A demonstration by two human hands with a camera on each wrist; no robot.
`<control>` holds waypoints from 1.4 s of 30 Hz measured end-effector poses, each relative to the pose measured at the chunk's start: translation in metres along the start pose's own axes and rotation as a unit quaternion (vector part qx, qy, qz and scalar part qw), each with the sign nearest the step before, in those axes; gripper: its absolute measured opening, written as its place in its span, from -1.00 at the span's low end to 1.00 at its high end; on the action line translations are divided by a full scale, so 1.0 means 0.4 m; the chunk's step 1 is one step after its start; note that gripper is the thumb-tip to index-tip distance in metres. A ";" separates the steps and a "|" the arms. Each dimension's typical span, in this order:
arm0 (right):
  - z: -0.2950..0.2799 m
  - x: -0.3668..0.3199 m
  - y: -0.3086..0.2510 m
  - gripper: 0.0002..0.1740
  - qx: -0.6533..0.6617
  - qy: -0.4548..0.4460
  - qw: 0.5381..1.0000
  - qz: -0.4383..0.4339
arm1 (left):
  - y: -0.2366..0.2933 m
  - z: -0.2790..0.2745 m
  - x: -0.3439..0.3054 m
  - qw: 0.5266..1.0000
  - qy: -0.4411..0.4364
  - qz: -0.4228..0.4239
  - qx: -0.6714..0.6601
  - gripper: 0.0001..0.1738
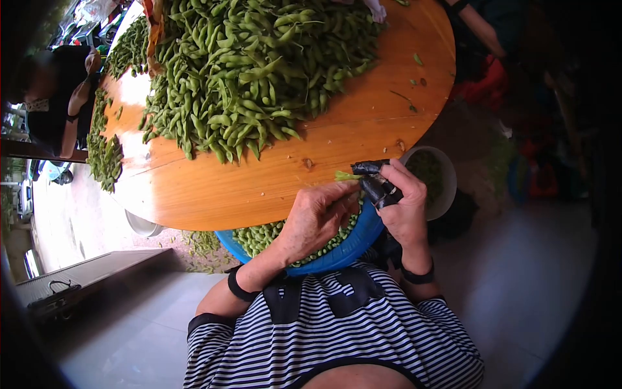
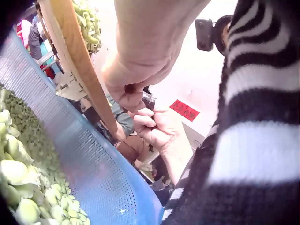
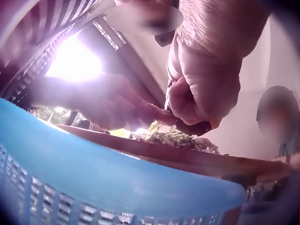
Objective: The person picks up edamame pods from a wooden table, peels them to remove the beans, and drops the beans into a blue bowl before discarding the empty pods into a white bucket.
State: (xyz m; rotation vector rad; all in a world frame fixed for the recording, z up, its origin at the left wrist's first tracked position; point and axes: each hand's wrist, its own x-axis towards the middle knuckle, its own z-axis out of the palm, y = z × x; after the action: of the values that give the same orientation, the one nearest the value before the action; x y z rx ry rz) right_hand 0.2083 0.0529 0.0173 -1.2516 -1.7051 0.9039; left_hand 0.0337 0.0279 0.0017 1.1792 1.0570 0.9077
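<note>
In the head view, the left hand (image 1: pixel 315 219) and right hand (image 1: pixel 407 209) meet over the basket, near the table's edge. A green pod (image 1: pixel 346 176) pokes out between their fingertips, pinched by both; the fingertips partly hide it. Black wrapping (image 1: pixel 370 167) covers the right thumb and a finger. Below is a blue basket (image 1: pixel 341 257) of shelled green beans (image 1: pixel 256 237). The left wrist view shows the left hand (image 2: pixel 143 56) curled against the right hand (image 2: pixel 161 131). In the right wrist view the right hand (image 3: pixel 201 89) is curled beside the blurred left hand (image 3: pixel 117 103).
A large heap of pods (image 1: pixel 240 78) covers much of the round wooden table (image 1: pixel 259 194), with smaller piles at its left. A pale bucket (image 1: pixel 447 188) stands right of the hands, another container (image 1: pixel 139 223) below the table's left edge. Other people sit at both sides.
</note>
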 end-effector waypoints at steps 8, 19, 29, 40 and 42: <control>-0.138 -0.030 0.011 -0.60 -0.040 0.104 0.986 0.124 | 0.019 -0.036 -0.046 0.925 -0.259 0.096 0.261 -0.71; -0.239 -0.063 0.131 -0.48 -0.211 0.206 0.947 0.127 | 0.060 -0.070 -0.011 0.908 -0.139 0.243 0.312 -0.63; -0.173 -0.031 0.098 -0.63 -0.151 0.184 0.968 0.077 | 0.049 -0.216 0.107 0.760 0.116 0.238 0.594 -0.66; -0.020 0.002 0.031 -0.62 -0.010 0.003 1.000 -0.006 | 0.005 -0.175 0.083 0.767 0.133 0.239 0.581 -0.56; -0.020 0.006 0.030 -0.57 -0.018 0.009 1.000 -0.023 | 0.005 -0.185 0.076 0.749 0.114 0.237 0.608 -0.53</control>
State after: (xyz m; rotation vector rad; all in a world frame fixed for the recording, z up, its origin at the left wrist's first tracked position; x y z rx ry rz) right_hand 0.2198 0.0587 0.0102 -1.2347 -1.7374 0.8354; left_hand -0.0292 0.0769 -0.0054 2.5674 1.6665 0.6881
